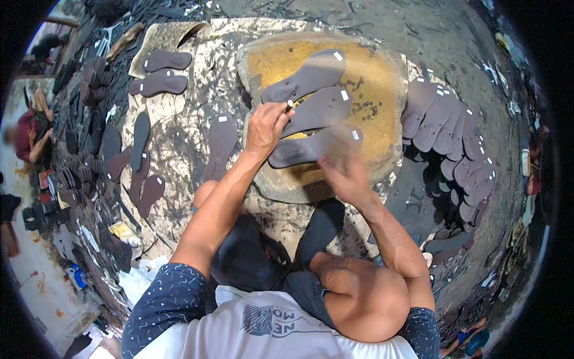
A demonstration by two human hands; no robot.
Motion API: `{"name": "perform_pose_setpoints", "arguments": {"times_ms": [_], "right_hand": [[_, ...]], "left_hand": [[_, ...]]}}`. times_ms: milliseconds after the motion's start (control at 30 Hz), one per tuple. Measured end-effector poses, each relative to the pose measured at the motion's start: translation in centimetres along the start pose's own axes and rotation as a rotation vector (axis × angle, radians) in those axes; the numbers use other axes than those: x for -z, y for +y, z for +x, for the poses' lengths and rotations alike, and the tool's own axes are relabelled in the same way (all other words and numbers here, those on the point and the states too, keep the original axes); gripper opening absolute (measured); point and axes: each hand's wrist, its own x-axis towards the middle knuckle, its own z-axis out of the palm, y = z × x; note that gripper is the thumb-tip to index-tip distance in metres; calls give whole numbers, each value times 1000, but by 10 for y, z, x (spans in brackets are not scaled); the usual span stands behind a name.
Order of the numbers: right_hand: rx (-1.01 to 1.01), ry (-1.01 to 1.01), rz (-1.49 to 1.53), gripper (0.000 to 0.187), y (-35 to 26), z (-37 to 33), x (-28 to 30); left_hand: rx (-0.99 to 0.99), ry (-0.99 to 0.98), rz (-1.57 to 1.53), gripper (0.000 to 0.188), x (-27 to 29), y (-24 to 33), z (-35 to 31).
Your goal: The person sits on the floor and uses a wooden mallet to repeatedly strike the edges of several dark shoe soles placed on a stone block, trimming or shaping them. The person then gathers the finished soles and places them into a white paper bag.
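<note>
Three brown soles (323, 110) lie side by side on the rough slab (379, 143), whose yellow top also bears small dark scraps (366, 109); their narrow ends point toward the slab's left edge, and a bare yellow strip runs between their broad ends and its right edge. Each sole is smooth and waisted, with a small white tag at the broad end. Over the slab's left part, the left hand (268, 127) has its fingers clamped on a short tool (290, 105) with a pale round end; over the slab's near part, the right hand (345, 173) is blurred, and I cannot tell whether its fingers are apart or together. Left of the slab lies a single sole (222, 140); right of the slab, overlapping soles (445, 122) fan out in a curve
</note>
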Motion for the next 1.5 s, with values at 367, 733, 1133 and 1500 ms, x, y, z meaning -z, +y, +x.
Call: {"name": "perform_pose_setpoints", "arguments": {"times_ms": [367, 733, 1133, 1500], "right_hand": [[-944, -461, 817, 47, 43, -34, -12], [-957, -343, 932, 51, -9, -14, 18], [-290, -334, -121, 48, 34, -41, -6], [-1004, -381, 884, 45, 36, -71, -1]], "left_hand": [[687, 237, -725, 22, 14, 10, -8], [309, -2, -134, 20, 12, 20, -25], [-113, -39, 100, 16, -8, 0, -36], [717, 97, -584, 31, 22, 40, -43]]}}
